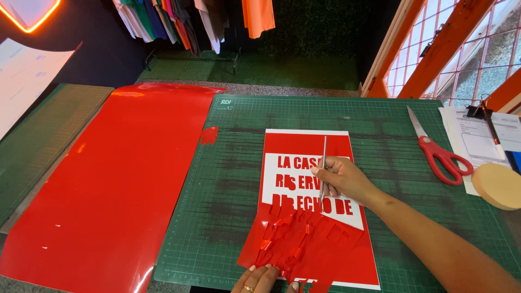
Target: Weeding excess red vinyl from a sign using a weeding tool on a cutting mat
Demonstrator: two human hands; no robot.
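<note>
One red vinyl sheet (317,211) lies near the middle of the green cutting mat (233,190), its lower edge close to the mat's near edge. Its centre panel is stripped to white backing with red letters left standing, and a crumpled heap of peeled red strips (296,236) is piled over its lower left. The right hand (343,179) is over the lettering, fingers pinched tight on one thin metal weeding tool (324,163), whose shaft runs up toward the mat's far edge while its tip sits down among the letters. The left hand (260,279) is at the near edge, fingers spread flat and pressing the sheet's lower corner, gripping nothing. One big roll-out of red vinyl (114,184) lies left of the mat. One pair of red-handled scissors (437,149) rests by the mat's right edge, one round tan sponge (498,186) just beyond
</note>
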